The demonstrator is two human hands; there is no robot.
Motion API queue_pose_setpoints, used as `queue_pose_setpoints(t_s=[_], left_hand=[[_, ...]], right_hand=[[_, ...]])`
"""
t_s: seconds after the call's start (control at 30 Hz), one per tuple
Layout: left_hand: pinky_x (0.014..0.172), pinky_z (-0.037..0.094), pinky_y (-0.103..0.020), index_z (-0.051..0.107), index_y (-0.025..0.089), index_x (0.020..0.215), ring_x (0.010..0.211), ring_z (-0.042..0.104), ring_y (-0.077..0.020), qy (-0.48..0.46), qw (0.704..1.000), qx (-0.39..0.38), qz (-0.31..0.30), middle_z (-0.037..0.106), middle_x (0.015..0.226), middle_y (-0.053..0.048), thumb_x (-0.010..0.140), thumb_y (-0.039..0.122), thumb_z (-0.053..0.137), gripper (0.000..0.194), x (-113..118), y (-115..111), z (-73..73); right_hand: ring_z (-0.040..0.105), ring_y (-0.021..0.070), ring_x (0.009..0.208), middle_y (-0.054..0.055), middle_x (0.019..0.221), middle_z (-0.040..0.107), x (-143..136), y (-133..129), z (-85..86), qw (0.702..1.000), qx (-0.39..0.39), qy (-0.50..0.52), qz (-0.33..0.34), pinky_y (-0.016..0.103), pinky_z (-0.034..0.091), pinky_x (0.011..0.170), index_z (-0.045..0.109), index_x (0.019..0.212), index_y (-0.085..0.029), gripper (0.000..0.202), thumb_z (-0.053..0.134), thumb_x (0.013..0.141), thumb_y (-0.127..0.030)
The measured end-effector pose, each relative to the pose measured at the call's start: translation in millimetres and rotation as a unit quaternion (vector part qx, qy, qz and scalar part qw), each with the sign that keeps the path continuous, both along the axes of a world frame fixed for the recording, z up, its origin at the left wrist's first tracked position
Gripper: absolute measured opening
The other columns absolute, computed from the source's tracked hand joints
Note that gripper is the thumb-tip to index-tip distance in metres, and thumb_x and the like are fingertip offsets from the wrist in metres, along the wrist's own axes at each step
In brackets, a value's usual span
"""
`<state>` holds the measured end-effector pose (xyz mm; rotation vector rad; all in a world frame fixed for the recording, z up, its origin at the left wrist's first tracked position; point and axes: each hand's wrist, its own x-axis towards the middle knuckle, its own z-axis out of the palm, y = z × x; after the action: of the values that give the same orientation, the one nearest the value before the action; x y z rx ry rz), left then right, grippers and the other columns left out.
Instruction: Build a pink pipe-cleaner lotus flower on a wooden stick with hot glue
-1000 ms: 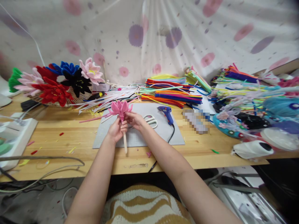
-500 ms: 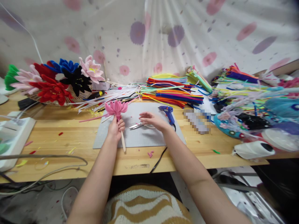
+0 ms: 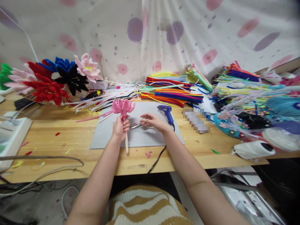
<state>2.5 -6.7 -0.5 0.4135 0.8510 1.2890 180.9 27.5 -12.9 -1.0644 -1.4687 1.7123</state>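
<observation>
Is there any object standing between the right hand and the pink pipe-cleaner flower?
Nothing visible blocks the right hand from the pink pipe-cleaner flower head. Lower down, the left hand wraps the stem, and the scissors show between both hands.

From head height, the single view looks forward and down over a brown-and-cream striped knitted garment (image 3: 150, 204) close below. The bare left hand (image 3: 120, 128) and bare right hand (image 3: 153, 122) show at middle range, above a pale wooden table (image 3: 77, 137); a white flower-printed sheet (image 3: 105, 28) closes the far side.
</observation>
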Motion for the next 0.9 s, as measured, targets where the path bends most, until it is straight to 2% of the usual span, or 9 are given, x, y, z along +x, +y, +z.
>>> queue_pose_setpoints(t_s=[0.23,0.9], left_hand=[[0.030,0.006,-0.013,0.049,0.015,0.070,0.030,0.015,-0.0023,0.025,1.000,0.006,0.012,0.019,0.043,0.010,0.079,0.028,0.040,0.019,1.4,-1.3,-3.3],[0.028,0.005,-0.012,0.047,0.015,0.066,0.029,0.013,-0.0021,-0.023,0.999,-0.016,0.024,0.017,0.041,0.011,0.078,0.026,0.041,0.018,-4.2,1.8,-3.7]], right_hand=[[0.057,0.0076,0.065,0.002,0.079,0.064,1.3,-4.2,-5.2,1.000,0.000,0.002,-0.008,0.022,0.045,0.064,0.055,0.094,-0.017,0.028,0.064,0.070,-0.027],[0.056,0.0079,0.067,0.002,0.081,0.063,0.1,-4.8,-8.3,1.000,0.009,-0.007,-0.012,0.023,0.044,0.067,0.056,0.092,-0.017,0.027,0.064,0.069,-0.028]])
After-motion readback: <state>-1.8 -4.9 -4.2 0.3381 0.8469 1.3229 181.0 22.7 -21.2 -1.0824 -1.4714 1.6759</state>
